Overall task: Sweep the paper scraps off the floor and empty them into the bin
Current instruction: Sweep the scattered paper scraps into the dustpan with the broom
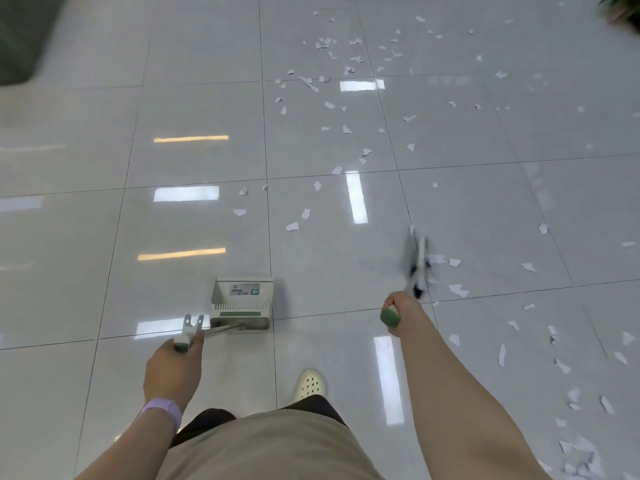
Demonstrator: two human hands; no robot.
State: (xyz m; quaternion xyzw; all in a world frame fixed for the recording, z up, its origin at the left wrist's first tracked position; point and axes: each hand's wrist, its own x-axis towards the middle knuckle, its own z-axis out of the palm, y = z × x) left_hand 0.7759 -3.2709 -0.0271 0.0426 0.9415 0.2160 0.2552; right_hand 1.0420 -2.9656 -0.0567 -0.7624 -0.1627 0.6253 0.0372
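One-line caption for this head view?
Left hand holds dustpan, right hand sweeps broom among scattered paper scraps.

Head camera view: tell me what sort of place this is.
Probably an office or public building hallway, though that is a guess. The floor is large glossy pale tiles mirroring long ceiling lights, a potted plant sits at the far right, and a dark furniture edge shows far left.

The floor (194, 98) is glossy pale tile with thin dark joints. White paper scraps (329, 105) lie scattered over its far middle and along its right side, thickest at the near right corner. A dustpan (242, 299) rests on the near middle, beside a shoe (310, 383).
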